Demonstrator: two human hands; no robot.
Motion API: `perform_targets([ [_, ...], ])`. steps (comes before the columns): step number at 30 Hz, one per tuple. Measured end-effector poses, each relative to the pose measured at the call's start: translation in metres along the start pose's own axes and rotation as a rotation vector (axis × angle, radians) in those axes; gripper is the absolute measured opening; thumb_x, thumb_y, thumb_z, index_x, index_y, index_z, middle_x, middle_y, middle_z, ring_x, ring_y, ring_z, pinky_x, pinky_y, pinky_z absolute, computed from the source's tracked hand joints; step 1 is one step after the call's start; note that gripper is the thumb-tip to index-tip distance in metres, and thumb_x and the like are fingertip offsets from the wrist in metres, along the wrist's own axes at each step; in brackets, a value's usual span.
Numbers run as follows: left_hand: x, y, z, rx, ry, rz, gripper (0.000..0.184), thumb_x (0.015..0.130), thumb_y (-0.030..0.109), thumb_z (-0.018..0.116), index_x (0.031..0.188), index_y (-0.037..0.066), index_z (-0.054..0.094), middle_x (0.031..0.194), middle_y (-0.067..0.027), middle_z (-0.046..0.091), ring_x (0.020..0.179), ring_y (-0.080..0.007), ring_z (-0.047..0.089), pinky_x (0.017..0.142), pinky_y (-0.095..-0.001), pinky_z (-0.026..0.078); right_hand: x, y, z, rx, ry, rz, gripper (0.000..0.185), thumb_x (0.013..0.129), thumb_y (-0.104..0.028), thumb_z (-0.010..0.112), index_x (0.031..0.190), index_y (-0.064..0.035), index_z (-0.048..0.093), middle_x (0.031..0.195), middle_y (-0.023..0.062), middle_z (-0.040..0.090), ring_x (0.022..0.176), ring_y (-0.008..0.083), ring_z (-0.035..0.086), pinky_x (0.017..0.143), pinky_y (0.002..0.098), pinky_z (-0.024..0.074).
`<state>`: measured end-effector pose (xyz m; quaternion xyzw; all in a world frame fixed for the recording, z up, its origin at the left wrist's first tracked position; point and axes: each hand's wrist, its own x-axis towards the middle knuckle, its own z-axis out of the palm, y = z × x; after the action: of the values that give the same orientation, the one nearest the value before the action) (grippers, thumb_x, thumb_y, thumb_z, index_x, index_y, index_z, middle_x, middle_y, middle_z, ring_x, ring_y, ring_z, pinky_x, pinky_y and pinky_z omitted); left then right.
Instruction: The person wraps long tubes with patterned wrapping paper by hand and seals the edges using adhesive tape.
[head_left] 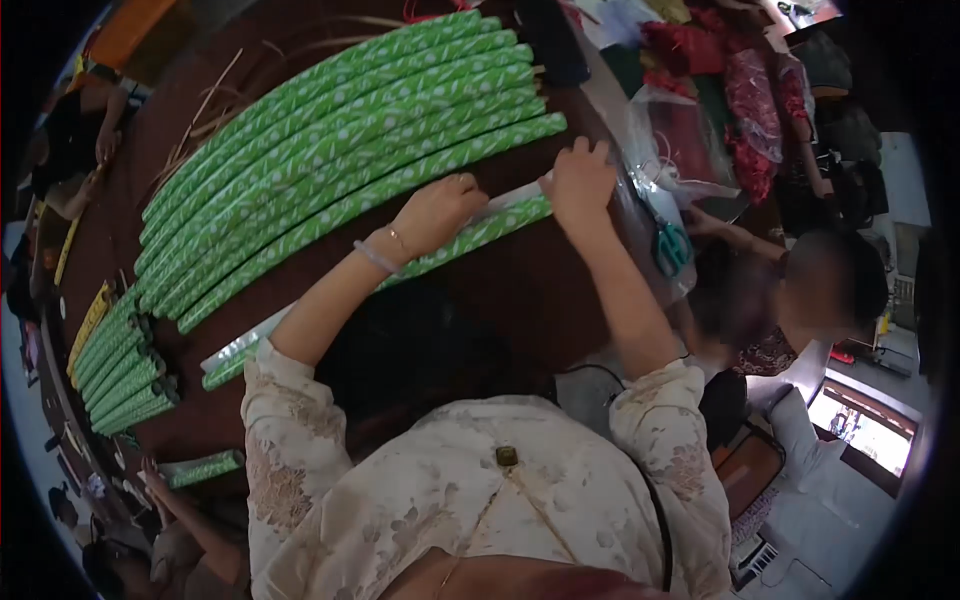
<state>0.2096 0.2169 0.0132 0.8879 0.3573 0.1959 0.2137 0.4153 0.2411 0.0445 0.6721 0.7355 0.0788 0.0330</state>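
Note:
Right in front of me lies a long tube of green paper with white leaf and dot patterns (505, 222), with a white strip along its upper side. My left hand (435, 213) is closed over its middle, fingers curled down. Near the tube's right end, my right hand (583, 188) grips it with bent fingers. Parts of the tube are hidden under my left hand and forearm; its left end (228, 365) shows past my elbow. Beyond my hands, several finished-looking green tubes (340, 165) lie side by side on the dark brown table (500, 320).
Teal-handled scissors (672, 248) lie on the right beside a clear plastic bag (675, 140). Red wrapped bundles (750, 110) are behind them. More green rolls (130, 365) sit at left. People work at the left and right; one hand at lower left touches another green piece (205, 468).

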Motion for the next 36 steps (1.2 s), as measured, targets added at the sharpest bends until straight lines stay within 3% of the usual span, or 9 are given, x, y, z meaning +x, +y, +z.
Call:
perform_targets([
  [2,0.001,-0.006,0.004,-0.013,0.083,0.066,0.016,0.077,0.005,0.055,0.091,0.003,0.061,0.089,-0.0095,0.054,0.080,-0.0273,0.056,0.070,-0.0352,0.047,0.000,0.002,0.002,-0.053,-0.001,-0.016,0.038,0.063,-0.034,0.074,0.083,-0.0038,0.062,0.098,0.0075,0.051,0.100,0.0299,0.047,0.066,0.0406,0.0484],
  [7,0.009,-0.008,0.004,0.005,0.085,0.167,0.017,0.075,0.005,0.057,0.091,0.003,0.061,0.087,-0.0090,0.055,0.077,-0.0260,0.056,0.067,-0.0347,0.047,0.001,0.001,-0.003,-0.058,-0.037,-0.036,0.039,0.065,-0.035,0.073,0.085,-0.0048,0.061,0.097,0.0074,0.051,0.100,0.0299,0.048,0.066,0.0410,0.0495],
  [14,0.037,-0.013,0.022,0.094,0.009,0.278,0.029,0.076,0.003,0.054,0.105,0.004,0.058,0.095,-0.0068,0.053,0.086,-0.0233,0.054,0.077,-0.0339,0.047,0.001,0.002,-0.002,-0.110,-0.002,-0.053,0.039,0.066,-0.037,0.072,0.086,-0.0052,0.061,0.096,0.0061,0.052,0.098,0.0294,0.048,0.064,0.0398,0.0502],
  [18,0.042,-0.013,0.024,0.125,-0.013,0.337,0.030,0.077,0.006,0.053,0.107,0.005,0.057,0.097,-0.0047,0.050,0.086,-0.0210,0.053,0.075,-0.0325,0.046,0.000,0.004,-0.002,-0.122,0.007,-0.052,0.039,0.066,-0.038,0.072,0.085,-0.0053,0.062,0.095,0.0058,0.052,0.097,0.0292,0.049,0.064,0.0383,0.0504],
  [20,0.040,-0.004,0.015,0.349,-0.151,0.323,0.032,0.078,0.009,0.053,0.109,0.008,0.056,0.098,-0.0021,0.049,0.088,-0.0171,0.051,0.071,-0.0294,0.044,0.002,0.007,-0.005,-0.113,-0.008,-0.049,0.040,0.066,-0.039,0.072,0.085,-0.0053,0.062,0.094,0.0060,0.052,0.097,0.0294,0.049,0.063,0.0378,0.0503],
  [26,0.042,-0.008,0.018,0.422,-0.124,0.368,0.033,0.078,0.011,0.053,0.111,0.010,0.056,0.098,-0.0002,0.049,0.089,-0.0139,0.049,0.070,-0.0272,0.041,0.019,0.051,-0.013,-0.037,-0.041,-0.325,0.053,0.070,-0.055,0.063,0.082,-0.0033,0.066,0.099,0.0074,0.057,0.094,0.0290,0.054,0.069,0.0381,0.0494],
  [28,0.041,-0.007,0.018,0.431,-0.116,0.361,0.032,0.079,0.011,0.053,0.111,0.010,0.056,0.099,0.0000,0.049,0.091,-0.0140,0.049,0.071,-0.0272,0.041,0.025,0.062,-0.020,0.025,-0.163,-0.355,0.064,0.073,-0.064,0.053,0.078,-0.0019,0.066,0.086,0.0091,0.057,0.084,0.0268,0.057,0.068,0.0390,0.0480],
  [31,0.041,-0.008,0.020,0.439,-0.102,0.358,0.031,0.080,0.011,0.052,0.110,0.010,0.057,0.105,0.0005,0.050,0.094,-0.0139,0.049,0.074,-0.0272,0.040,0.028,0.077,-0.024,0.030,-0.167,-0.266,0.068,0.074,-0.067,0.048,0.079,-0.0019,0.066,0.088,0.0102,0.058,0.086,0.0280,0.058,0.068,0.0397,0.0486],
  [36,0.042,-0.009,0.021,0.420,-0.073,0.399,0.029,0.080,0.010,0.052,0.109,0.008,0.058,0.118,0.0011,0.050,0.100,-0.0130,0.049,0.079,-0.0265,0.040,0.024,0.095,-0.027,0.034,-0.171,-0.192,0.063,0.074,-0.063,0.052,0.078,-0.0019,0.066,0.091,0.0107,0.059,0.087,0.0287,0.058,0.069,0.0405,0.0487],
])
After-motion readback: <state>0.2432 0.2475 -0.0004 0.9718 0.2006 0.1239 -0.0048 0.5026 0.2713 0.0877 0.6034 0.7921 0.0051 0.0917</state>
